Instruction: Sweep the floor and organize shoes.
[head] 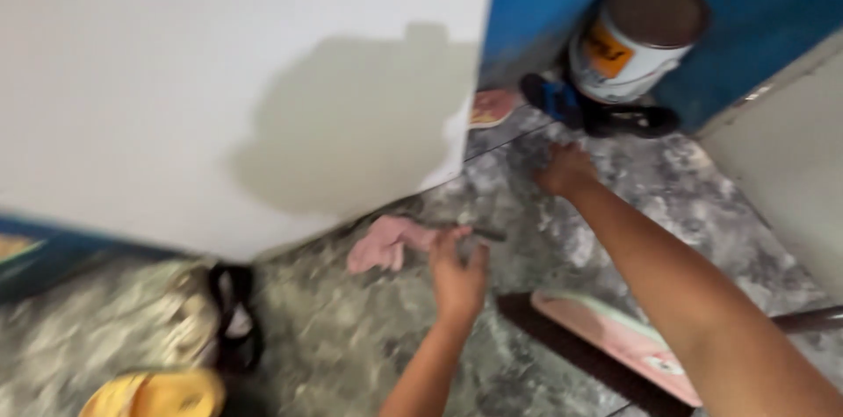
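Reaching up from the lower right, right hand (567, 168) presses its curled fingers onto the mottled floor (369, 338) near a paint can (634, 39). Mid-frame, left hand (458, 269) pinches a thin dark tool (479, 233) beside a pink cloth (386, 241).

Left hand (457, 272) grips a dark tool (479, 233) beside a pink cloth (386, 241); right hand (566, 169) touches the floor (351, 338).
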